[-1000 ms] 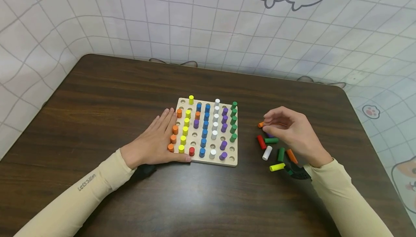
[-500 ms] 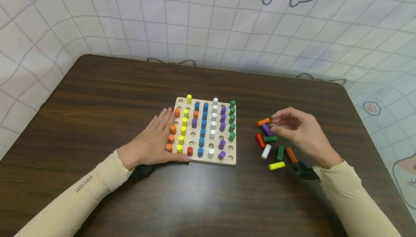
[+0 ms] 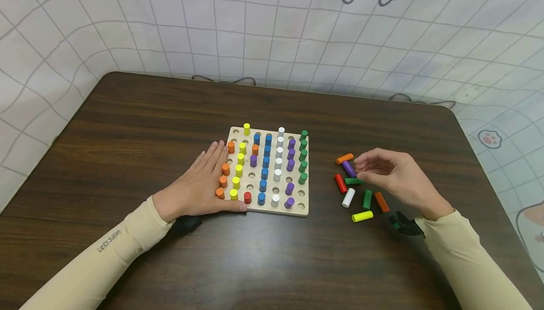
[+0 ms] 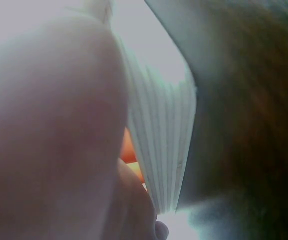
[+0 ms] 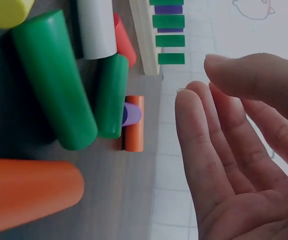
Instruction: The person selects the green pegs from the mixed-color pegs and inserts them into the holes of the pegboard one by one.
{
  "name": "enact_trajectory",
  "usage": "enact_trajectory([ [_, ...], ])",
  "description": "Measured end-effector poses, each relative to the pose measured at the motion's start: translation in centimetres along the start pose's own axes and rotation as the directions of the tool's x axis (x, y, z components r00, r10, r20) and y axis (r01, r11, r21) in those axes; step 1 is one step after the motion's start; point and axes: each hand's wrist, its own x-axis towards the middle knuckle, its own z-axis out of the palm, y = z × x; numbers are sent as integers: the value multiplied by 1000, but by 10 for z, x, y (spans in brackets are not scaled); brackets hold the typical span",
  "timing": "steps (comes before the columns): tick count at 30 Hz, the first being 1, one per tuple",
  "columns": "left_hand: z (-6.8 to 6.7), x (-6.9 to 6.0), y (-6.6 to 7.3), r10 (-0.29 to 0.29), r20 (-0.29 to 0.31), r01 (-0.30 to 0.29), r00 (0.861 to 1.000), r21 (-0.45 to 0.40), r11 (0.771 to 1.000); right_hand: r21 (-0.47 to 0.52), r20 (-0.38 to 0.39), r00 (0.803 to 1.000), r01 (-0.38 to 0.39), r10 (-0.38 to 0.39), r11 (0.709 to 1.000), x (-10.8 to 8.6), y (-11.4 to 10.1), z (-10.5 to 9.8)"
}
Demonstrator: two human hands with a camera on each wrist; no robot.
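Observation:
A square wooden pegboard (image 3: pixel 282 210) stands on the table with rows of coloured pegs upright in its holes. My left hand (image 3: pixel 195 185) lies along the board's left side, fingers straight, thumb along its front edge; up close the layered board edge (image 4: pixel 166 125) shows in the left wrist view. To the right of the board, my right hand (image 3: pixel 395 175) hovers beside several loose pegs, holding nothing. In the right wrist view its bent fingers (image 5: pixel 204 150) and thumb have a gap between them. Nearest to it are a purple peg (image 3: pixel 349 169) and a green peg (image 3: pixel 353 181).
Other loose pegs lie near: an orange peg (image 3: pixel 344 159), a red peg (image 3: pixel 341 183), a white peg (image 3: pixel 348 197), a second green peg (image 3: pixel 367 200), a second orange peg (image 3: pixel 381 202) and a yellow peg (image 3: pixel 362 216). A patterned cloth (image 3: pixel 272 31) hangs behind the dark table (image 3: pixel 148 107).
My right hand has moved right and slightly nearer me, uncovering the orange and purple pegs. The left hand stays at the board; the view has shifted a little.

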Motion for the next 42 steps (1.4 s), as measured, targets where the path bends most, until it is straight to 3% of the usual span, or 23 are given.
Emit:
enact_trajectory([
  [8,0,0,2,-5,8,5,1000,0,1000,-18,54,998,-38,38,999,0,5,1],
  [16,-1,0,1,-7,10,7,1000,0,1000,-25,76,997,-18,19,1000,0,6,3],
  [42,-1,0,0,-16,23,16,1000,12,1000,-111,81,996,-19,28,994,5,17,9],
])
